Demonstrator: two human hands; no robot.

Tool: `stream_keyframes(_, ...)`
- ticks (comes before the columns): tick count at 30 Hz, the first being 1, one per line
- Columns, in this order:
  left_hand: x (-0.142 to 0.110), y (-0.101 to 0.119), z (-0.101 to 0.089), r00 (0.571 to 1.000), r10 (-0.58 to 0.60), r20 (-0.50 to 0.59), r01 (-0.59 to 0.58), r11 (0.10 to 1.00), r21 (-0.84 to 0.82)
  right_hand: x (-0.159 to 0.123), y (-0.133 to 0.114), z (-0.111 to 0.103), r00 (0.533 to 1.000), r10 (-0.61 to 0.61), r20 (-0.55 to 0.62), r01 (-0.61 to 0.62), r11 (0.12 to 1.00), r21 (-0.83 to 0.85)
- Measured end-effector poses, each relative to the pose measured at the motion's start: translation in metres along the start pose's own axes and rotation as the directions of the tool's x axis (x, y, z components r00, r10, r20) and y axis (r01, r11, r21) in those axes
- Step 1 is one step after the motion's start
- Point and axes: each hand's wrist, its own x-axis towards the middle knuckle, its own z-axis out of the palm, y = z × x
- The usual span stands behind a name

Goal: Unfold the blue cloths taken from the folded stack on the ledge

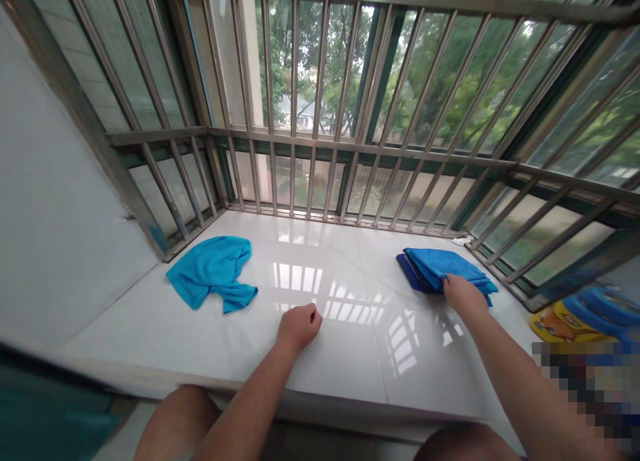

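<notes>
My right hand [466,294] has its fingers and thumb pinched on the near edge of a folded blue bundle [445,264], which lies toward the right end of the ledge [330,371]. The bundle is thin, soft fabric in flat layers, bright blue on top with a darker navy layer poking out at its left and near side; the creases are fairly crisp, while the layers at the right end splay into loose corners. Its long axis runs across in front of me, left to right, with the right end slanting closer to me and its loose corners pointing right. My left hand [300,325] is curled into a loose fist, near the middle of the ledge; I cannot tell whether it touches the surface. Farther left, a turquoise cloth [207,267] lies rumpled, with soft folds and an uneven outline. The ledge is glossy, pale and smooth, mirroring the window light. Round metal bars [320,114] stand along its far side, and a yellow-and-blue object [575,317] sits at the right.
</notes>
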Motion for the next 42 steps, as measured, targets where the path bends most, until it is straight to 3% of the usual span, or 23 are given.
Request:
stream_keyframes(3, 0.000, 0.000, 0.000, 1.000, -0.002, -0.001, 0.002, 1.000, 0.003, 0.003, 0.000, -0.005, 1.000, 0.007, -0.017, -0.007, 1.000, -0.006)
stream_keyframes(8, 0.000, 0.000, 0.000, 1.000, -0.001, -0.011, 0.001, 1.000, 0.005, -0.004, -0.016, -0.008, 0.989, -0.032, -0.148, 0.031, 1.000, -0.006)
stream_keyframes(11, 0.001, -0.001, 0.002, 1.000, 0.006, -0.019, -0.006, 1.000, 0.000, -0.036, -0.038, 0.002, 0.969, -0.164, -0.186, 0.170, 0.985, 0.015)
stream_keyframes(14, 0.001, -0.002, 0.003, 1.000, 0.012, -0.023, -0.012, 1.000, -0.002, -0.098, -0.072, 0.020, 0.939, -0.341, -0.044, 0.344, 0.935, 0.087)
stream_keyframes(16, 0.001, -0.003, 0.004, 1.000, 0.014, -0.023, -0.014, 1.000, 0.002, -0.145, -0.096, 0.032, 0.861, -0.477, 0.178, 0.446, 0.875, 0.187)
stream_keyframes(18, 0.001, -0.003, 0.004, 1.000, 0.017, -0.022, -0.017, 1.000, 0.008, -0.186, -0.116, 0.043, 0.726, -0.595, 0.346, 0.524, 0.804, 0.283)
stream_keyframes(19, 0.001, -0.003, 0.004, 1.000, 0.020, -0.021, -0.020, 1.000, 0.011, -0.202, -0.122, 0.048, 0.688, -0.616, 0.383, 0.535, 0.787, 0.306)
stream_keyframes(20, 0.001, -0.004, 0.004, 1.000, 0.023, -0.021, -0.022, 1.000, 0.014, -0.214, -0.126, 0.052, 0.683, -0.615, 0.394, 0.532, 0.789, 0.308)
stream_keyframes(24, 0.001, -0.004, 0.005, 0.999, 0.031, -0.025, -0.030, 0.999, 0.025, -0.230, -0.123, 0.069, 0.810, -0.448, 0.379, 0.404, 0.894, 0.194)
stream_keyframes(26, 0.001, -0.004, 0.005, 0.999, 0.032, -0.030, -0.031, 0.999, 0.028, -0.231, -0.116, 0.078, 0.841, -0.381, 0.384, 0.351, 0.924, 0.148)
stream_keyframes(32, 0.001, -0.004, 0.006, 0.999, 0.034, -0.039, -0.033, 0.999, 0.016, -0.238, -0.107, 0.096, 0.881, -0.357, 0.311, 0.324, 0.934, 0.152)
stream_keyframes(42, -0.001, -0.006, 0.009, 0.996, 0.050, -0.070, -0.052, 0.998, -0.028, -0.242, -0.104, 0.096, 0.908, -0.365, 0.204, 0.315, 0.919, 0.239)
